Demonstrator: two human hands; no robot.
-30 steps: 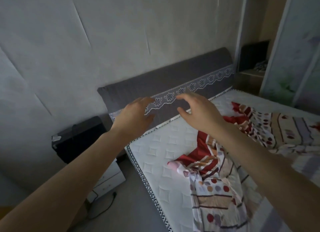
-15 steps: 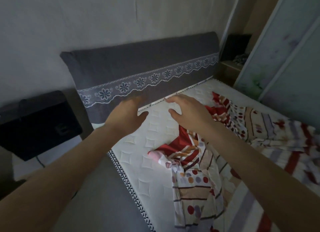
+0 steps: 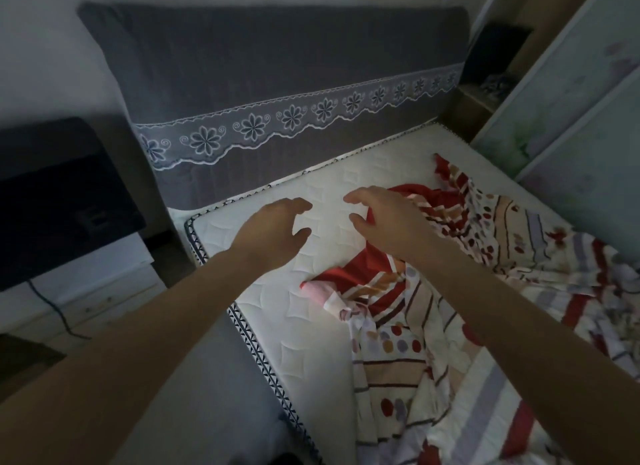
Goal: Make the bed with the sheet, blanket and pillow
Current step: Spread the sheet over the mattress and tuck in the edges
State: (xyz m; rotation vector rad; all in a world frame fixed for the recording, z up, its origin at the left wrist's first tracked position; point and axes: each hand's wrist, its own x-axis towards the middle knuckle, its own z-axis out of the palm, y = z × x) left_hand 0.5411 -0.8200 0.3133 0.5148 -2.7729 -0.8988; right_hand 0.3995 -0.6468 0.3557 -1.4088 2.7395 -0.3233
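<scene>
Above mattress head end: left hand, right hand fingers loose, empty; sheet bunched, stretching footward.

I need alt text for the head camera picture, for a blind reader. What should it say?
A person's left hand and right hand reach, fingers open, over a bare white mattress near a grey headboard. A crumpled cloth with red stripes and dots lies unspread on the mattress, partly beneath the right hand.
</scene>
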